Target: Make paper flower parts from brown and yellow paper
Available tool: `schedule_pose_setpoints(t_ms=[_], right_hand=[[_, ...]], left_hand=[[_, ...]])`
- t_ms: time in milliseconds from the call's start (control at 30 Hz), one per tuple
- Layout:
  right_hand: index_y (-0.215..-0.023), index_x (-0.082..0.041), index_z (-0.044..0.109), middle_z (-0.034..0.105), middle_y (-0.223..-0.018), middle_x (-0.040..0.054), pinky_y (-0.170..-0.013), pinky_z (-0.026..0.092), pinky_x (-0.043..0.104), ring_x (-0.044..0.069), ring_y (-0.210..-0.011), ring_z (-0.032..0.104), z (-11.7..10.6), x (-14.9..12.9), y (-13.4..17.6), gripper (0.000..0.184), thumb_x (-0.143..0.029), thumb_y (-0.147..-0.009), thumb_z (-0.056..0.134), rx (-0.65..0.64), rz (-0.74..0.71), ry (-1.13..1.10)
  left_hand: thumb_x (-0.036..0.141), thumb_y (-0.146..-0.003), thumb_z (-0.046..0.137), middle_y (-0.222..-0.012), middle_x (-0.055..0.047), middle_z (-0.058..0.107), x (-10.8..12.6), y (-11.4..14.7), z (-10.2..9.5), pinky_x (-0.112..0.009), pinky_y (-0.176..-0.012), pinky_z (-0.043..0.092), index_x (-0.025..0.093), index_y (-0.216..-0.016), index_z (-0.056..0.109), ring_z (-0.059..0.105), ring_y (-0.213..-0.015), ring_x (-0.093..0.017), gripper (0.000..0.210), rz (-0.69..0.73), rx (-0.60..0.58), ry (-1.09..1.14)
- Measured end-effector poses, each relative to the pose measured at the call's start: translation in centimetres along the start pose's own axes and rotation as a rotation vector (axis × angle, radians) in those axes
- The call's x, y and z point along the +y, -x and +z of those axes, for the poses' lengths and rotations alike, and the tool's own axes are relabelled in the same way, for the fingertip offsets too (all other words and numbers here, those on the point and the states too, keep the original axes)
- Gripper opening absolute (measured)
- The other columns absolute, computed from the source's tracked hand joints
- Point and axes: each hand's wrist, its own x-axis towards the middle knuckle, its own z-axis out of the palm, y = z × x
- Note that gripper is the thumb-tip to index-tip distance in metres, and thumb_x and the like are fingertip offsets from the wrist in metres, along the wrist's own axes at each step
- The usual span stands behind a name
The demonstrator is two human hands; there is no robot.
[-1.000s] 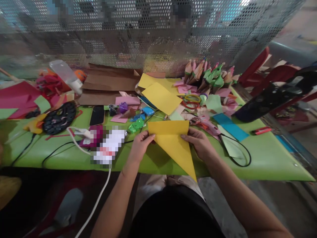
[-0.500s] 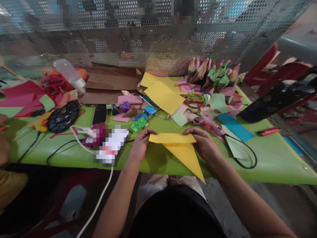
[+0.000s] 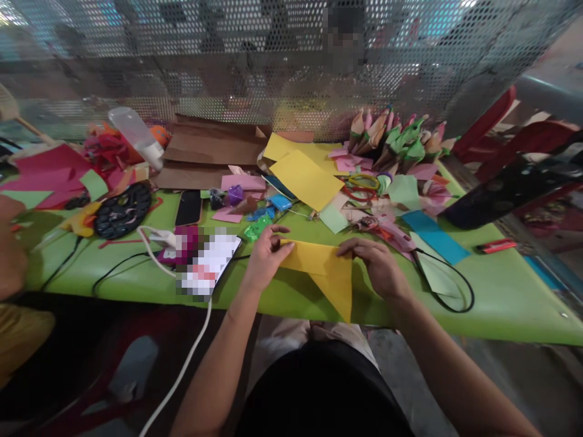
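Observation:
A sheet of yellow paper [image 3: 330, 279] spans the space between my two hands over the front of the green table [image 3: 496, 303]. Its upper part forms a band, and a pointed corner hangs down toward me. My left hand [image 3: 266, 255] pinches the paper's upper left corner between thumb and fingers. At the upper right corner my right hand [image 3: 376, 261] is closed on the same sheet; its thumb is mostly hidden. More yellow sheets [image 3: 307, 179] lie farther back, and a green crinkled wrapper [image 3: 257, 227] rests just beyond my left hand.
A glue gun [image 3: 394, 233] with a black cord lies to the right, near a blue paper strip [image 3: 435, 233] and a dark bottle [image 3: 501, 194]. Phones [image 3: 189, 207], a purple plug adapter [image 3: 182, 243] and brown paper [image 3: 212, 149] sit left. Another person's arm [image 3: 11, 249] enters at far left.
The yellow paper has turned and its hanging point has swung left and up. My left hand's grip has shifted, with the thumb now on top of the sheet. The view has moved slightly.

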Motion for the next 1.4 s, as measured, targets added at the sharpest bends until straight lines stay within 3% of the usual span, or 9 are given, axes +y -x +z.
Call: schedule_pose_setpoints(t_ms=[100, 200, 367, 533, 633, 800, 933, 1133, 1400], right_hand=[[-0.097, -0.026, 0.078, 0.075, -0.100, 0.0042, -0.081, 0.048, 0.034, 0.024, -0.093, 0.065, 0.2, -1.1, -0.2, 0.025, -0.043, -0.085, 0.065, -0.026, -0.006, 0.078], [-0.111, -0.026, 0.076, 0.073, -0.093, 0.0026, -0.074, 0.047, 0.032, 0.021, -0.084, 0.064, 1.0, -2.2, -0.2, 0.040, -0.045, -0.076, 0.077, -0.118, 0.048, 0.141], [-0.075, -0.020, 0.074, 0.067, -0.068, 0.0003, -0.057, 0.041, 0.028, 0.016, -0.062, 0.057, 1.9, -2.6, 0.0, 0.024, -0.041, -0.068, 0.082, -0.287, 0.180, 0.073], [-0.074, -0.020, 0.069, 0.066, -0.061, 0.0001, -0.049, 0.041, 0.028, 0.014, -0.049, 0.053, 1.1, -1.7, 1.1, 0.031, -0.042, -0.059, 0.086, -0.047, 0.262, -0.109], [-0.069, -0.020, 0.067, 0.064, -0.054, 0.0002, -0.047, 0.042, 0.028, 0.015, -0.045, 0.053, 0.7, -0.8, 2.0, 0.036, -0.046, -0.055, 0.088, 0.057, 0.307, -0.131], [-0.072, -0.020, 0.070, 0.072, -0.062, 0.0018, -0.050, 0.048, 0.029, 0.017, -0.051, 0.060, 0.9, 0.1, 3.4, 0.039, -0.048, -0.053, 0.090, 0.104, 0.335, -0.164], [-0.073, -0.018, 0.070, 0.069, -0.056, 0.0032, -0.049, 0.045, 0.028, 0.017, -0.050, 0.060, 0.2, -0.1, 4.1, 0.037, -0.048, -0.060, 0.087, -0.024, 0.382, -0.047], [-0.125, -0.024, 0.065, 0.070, -0.080, -0.0003, -0.048, 0.045, 0.026, 0.014, -0.054, 0.057, -3.3, 0.0, 5.2, 0.067, -0.039, -0.063, 0.087, 0.016, 0.238, 0.188], [-0.083, -0.024, 0.076, 0.074, -0.103, 0.0078, -0.080, 0.055, 0.037, 0.025, -0.092, 0.068, -5.5, 0.9, 6.3, 0.011, -0.034, -0.076, 0.076, 0.005, -0.048, 0.453]], left_hand=[[0.028, -0.082, 0.070, -0.075, 0.002, 0.065, 1.7, 0.2, -0.1, -0.024, -0.067, 0.045, 0.021, -0.114, 0.060, 0.061, -0.072, -0.015, 0.034, 0.053, -0.102, -0.158], [0.023, -0.085, 0.067, -0.077, 0.000, 0.067, 3.6, 0.1, 0.3, -0.025, -0.068, 0.046, 0.023, -0.121, 0.063, 0.063, -0.075, -0.017, 0.036, 0.127, -0.243, -0.340], [0.017, -0.086, 0.067, -0.081, 0.000, 0.069, 6.0, -1.0, 1.9, -0.029, -0.074, 0.050, 0.027, -0.126, 0.066, 0.066, -0.077, -0.019, 0.042, 0.237, -0.395, -0.557], [0.011, -0.087, 0.066, -0.129, -0.009, 0.066, 6.7, -0.2, 3.3, -0.043, -0.106, 0.046, 0.025, -0.134, 0.057, 0.060, -0.122, -0.027, 0.050, 0.546, -0.117, -0.773], [0.014, -0.092, 0.061, -0.131, -0.012, 0.064, 5.0, 2.2, 3.9, -0.047, -0.109, 0.045, 0.022, -0.134, 0.055, 0.058, -0.125, -0.028, 0.043, 0.633, -0.038, -0.899], [0.021, -0.090, 0.068, -0.132, -0.013, 0.064, 0.0, 5.4, 4.5, -0.043, -0.101, 0.052, 0.023, -0.146, 0.042, 0.062, -0.122, -0.028, 0.062, 0.477, -0.227, -0.881], [0.022, -0.088, 0.069, -0.129, -0.014, 0.064, -2.0, 5.8, 4.4, -0.045, -0.099, 0.052, 0.024, -0.155, 0.031, 0.062, -0.121, -0.029, 0.077, 0.369, -0.257, -0.924], [0.021, -0.084, 0.072, -0.119, -0.010, 0.064, -1.9, 5.4, 4.1, -0.046, -0.097, 0.050, 0.024, -0.147, 0.045, 0.061, -0.113, -0.029, 0.069, 0.353, -0.303, -1.029], [0.016, -0.077, 0.078, -0.113, -0.007, 0.068, -1.6, 6.1, 4.0, -0.045, -0.095, 0.051, 0.028, -0.157, 0.030, 0.063, -0.105, -0.028, 0.094, 0.356, -0.295, -0.964]])
